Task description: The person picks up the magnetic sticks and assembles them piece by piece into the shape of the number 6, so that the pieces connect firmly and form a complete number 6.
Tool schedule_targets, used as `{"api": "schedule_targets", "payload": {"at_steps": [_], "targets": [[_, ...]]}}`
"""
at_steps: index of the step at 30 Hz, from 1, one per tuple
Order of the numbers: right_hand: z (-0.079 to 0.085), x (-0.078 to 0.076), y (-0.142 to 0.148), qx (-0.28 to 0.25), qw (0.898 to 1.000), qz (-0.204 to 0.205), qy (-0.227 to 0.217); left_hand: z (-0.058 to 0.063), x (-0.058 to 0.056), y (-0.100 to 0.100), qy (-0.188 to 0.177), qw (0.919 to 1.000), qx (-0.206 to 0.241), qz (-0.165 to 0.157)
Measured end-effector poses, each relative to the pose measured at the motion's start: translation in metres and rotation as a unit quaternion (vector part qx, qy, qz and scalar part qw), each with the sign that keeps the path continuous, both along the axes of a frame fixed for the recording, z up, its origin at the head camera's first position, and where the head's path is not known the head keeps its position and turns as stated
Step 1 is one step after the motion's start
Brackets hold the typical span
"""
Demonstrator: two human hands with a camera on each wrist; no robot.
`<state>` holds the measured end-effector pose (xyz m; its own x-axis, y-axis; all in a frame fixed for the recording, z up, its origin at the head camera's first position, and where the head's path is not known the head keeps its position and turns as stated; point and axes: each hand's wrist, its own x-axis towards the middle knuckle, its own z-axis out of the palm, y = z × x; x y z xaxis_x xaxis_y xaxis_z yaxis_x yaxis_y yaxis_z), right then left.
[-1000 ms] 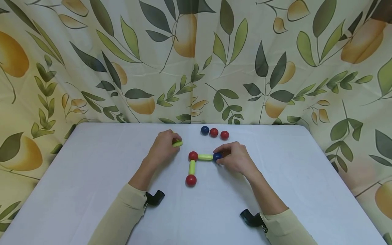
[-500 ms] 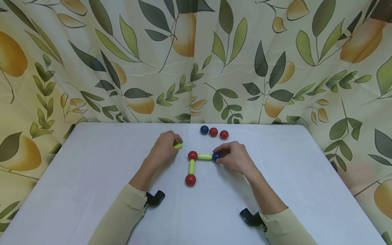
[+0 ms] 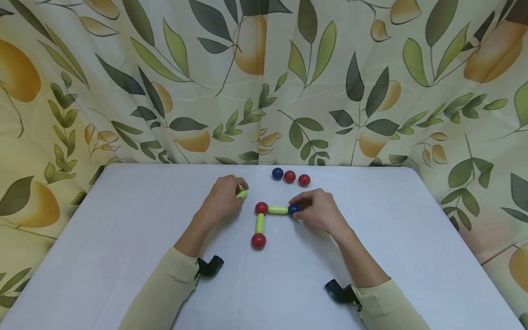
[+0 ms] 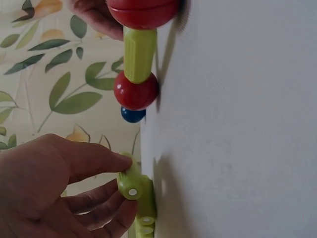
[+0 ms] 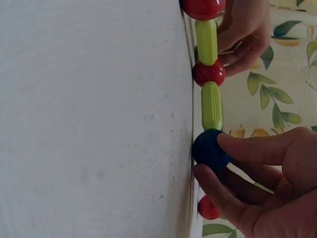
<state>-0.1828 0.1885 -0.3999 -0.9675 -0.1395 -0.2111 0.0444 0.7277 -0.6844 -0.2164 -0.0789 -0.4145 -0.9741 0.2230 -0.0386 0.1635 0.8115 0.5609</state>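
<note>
My left hand [image 3: 224, 197] pinches a short yellow-green rod [image 4: 130, 178] between thumb and fingers, at the left of the joined piece. Other green rods [image 4: 146, 206] lie close behind it, partly hidden by the hand. With thumb and fingertips, my right hand [image 3: 319, 211] holds a blue ball [image 5: 211, 148] at the right end of the joined piece. From that ball a green rod [image 3: 278, 210] runs left to a red corner ball [image 3: 261, 208]. A second joined rod [image 3: 260, 223] leads from the corner toward me to another red ball [image 3: 258, 241].
Near the far table edge sit a loose blue ball [image 3: 277, 173] and two red balls [image 3: 289, 176]. A white cloth covers the table [image 3: 123, 256]. Behind it hangs a curtain [image 3: 231, 105] with a fruit and leaf print.
The rod in my left fingers has tilted slightly, and more of a second rod shows beside it. My right hand stays on the blue ball, and the joined piece keeps its shape.
</note>
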Motion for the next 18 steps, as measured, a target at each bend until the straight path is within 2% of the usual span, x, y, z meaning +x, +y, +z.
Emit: {"api": "schedule_targets", "payload": {"at_steps": [5, 11, 14, 18], "targets": [[0.0, 0.0, 0.0, 0.002, 1.0, -0.002, 0.003, 0.008, 0.007, 0.003, -0.006, 0.9998, 0.016, 0.005], [0.0, -0.002, -0.003, 0.002, 1.0, -0.002, 0.007, 0.019, 0.023, 0.0, -0.025, 0.9979, 0.054, 0.026], [-0.001, -0.002, -0.003, 0.003, 1.0, -0.005, 0.006, 0.022, 0.029, -0.004, -0.032, 0.996, 0.079, 0.026], [-0.002, -0.002, -0.003, 0.004, 1.0, -0.007, 0.005, 0.023, 0.039, -0.009, -0.061, 0.9909, 0.116, 0.032]]}}
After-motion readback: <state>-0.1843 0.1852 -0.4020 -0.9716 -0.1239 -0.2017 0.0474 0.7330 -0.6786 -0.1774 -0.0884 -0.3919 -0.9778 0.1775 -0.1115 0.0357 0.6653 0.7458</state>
